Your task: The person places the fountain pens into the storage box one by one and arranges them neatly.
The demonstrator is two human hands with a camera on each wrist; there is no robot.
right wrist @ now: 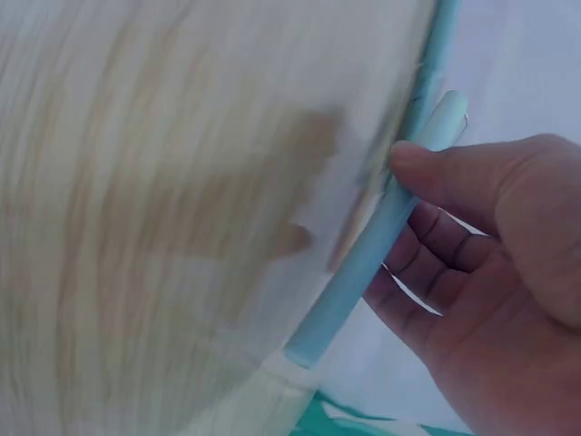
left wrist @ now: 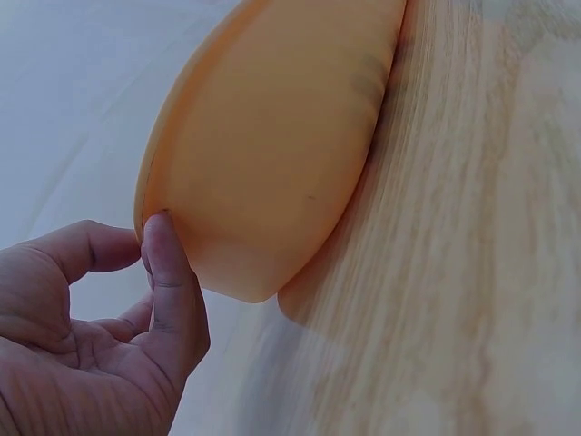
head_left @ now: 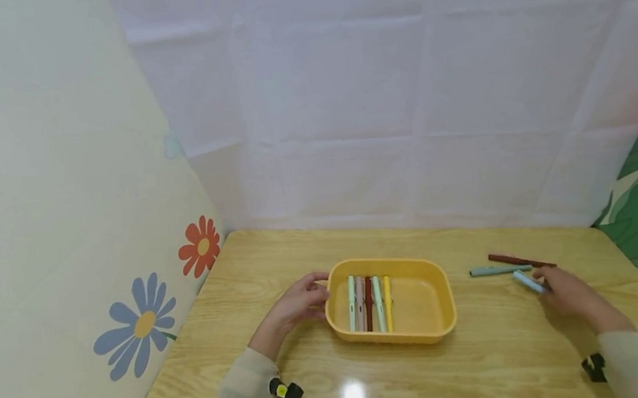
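At the left end of a yellow plastic tray (head_left: pixel 422 297), my left hand (head_left: pixel 299 303) holds the rim between thumb and finger. The left wrist view shows those fingertips (left wrist: pixel 163 236) at the edge of the tray's outer wall (left wrist: pixel 272 136). Inside the tray lie several pens side by side: pale green (head_left: pixel 352 302), mauve (head_left: pixel 360 305), dark red (head_left: pixel 369 304), another pale green (head_left: pixel 379 303) and yellow (head_left: pixel 388 303). To the right, my right hand (head_left: pixel 571 295) pinches a light blue pen (right wrist: pixel 349 282), tilted, between thumb and fingers.
Just beyond my right hand, a grey-teal pen (head_left: pixel 499 270) and a dark red pen (head_left: pixel 517 260) lie on the wooden table (head_left: pixel 478 361). A white cloth (head_left: pixel 345 97) hangs behind the table. A flower-printed wall (head_left: pixel 72 212) borders the left side.
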